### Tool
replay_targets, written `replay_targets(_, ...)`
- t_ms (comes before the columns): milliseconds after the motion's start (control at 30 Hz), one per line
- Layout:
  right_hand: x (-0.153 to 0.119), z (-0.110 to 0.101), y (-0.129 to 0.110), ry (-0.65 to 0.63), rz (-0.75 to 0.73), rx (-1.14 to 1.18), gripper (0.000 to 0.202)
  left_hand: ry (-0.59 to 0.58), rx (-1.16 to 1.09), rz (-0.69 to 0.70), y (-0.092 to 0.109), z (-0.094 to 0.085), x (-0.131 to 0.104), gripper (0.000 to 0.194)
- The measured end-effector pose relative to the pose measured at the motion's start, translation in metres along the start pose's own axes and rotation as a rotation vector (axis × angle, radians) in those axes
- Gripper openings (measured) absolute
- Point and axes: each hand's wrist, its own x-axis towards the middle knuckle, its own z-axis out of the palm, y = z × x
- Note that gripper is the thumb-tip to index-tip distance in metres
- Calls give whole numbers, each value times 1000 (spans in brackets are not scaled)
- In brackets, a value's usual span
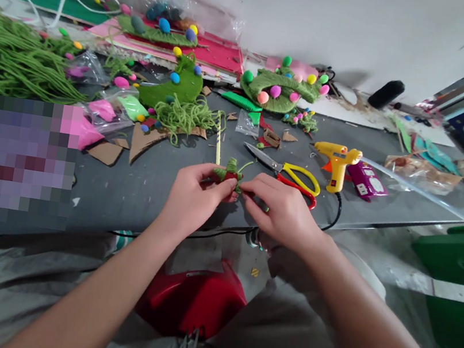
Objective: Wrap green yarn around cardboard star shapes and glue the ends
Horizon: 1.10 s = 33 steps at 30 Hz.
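Note:
My left hand [194, 194] is closed around a small craft piece [230, 168], partly wrapped in green yarn with a reddish patch showing. Against the piece's right side, my right hand [282, 209] has thumb and fingertips pinched together; what lies between them is too small to make out. A loose strand of green yarn [245, 166] sticks up from the piece. Just beyond my right hand lie scissors [301, 178] with yellow and red handles, blades pointing left. A yellow glue gun [337, 160] stands to their right.
A grey table [118, 203] carries yarn-covered shapes [285, 92] with coloured balls, a tangle of green yarn [186, 115] and a larger yarn heap [14, 54]. Cardboard scraps [143, 140] lie at left. A red stool [196, 296] is below; a green bin [457, 271] stands at right.

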Motion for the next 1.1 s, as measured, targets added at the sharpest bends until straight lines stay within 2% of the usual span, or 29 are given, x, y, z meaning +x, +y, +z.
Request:
replay_targets(100, 0, -2, 0, -51, -28, -107, 22, -30, 177, 44, 0, 0, 0, 16)
replay_targets(233, 2, -6, 0, -34, -69, -126, 24, -94, 351, 79, 0, -2, 0, 11)
replay_targets(400, 4, -14, 4, 64, -88, 22, 17, -247, 227, -71, 5, -3, 0, 9)
replay_targets(533, 5, -22, 7, 133, 32, 208, 5, -332, 131, -142, 9, -3, 0, 13)
replay_targets(633, 6, -30, 11, 37, 207, 366, 9, -412, 111, -180, 10, -3, -2, 18)
replay_targets(733, 7, -38, 18, -127, 286, 499, 14, -462, 100, -206, 9, -3, -2, 22)
replay_targets(867, 8, -46, 25, -250, 278, 539, 13, -475, 121, -213, 7, -3, -2, 23)
replay_targets(1100, 9, -51, 26, -352, 247, 594, 17, -478, 213, -203, 7, -4, -2, 23)
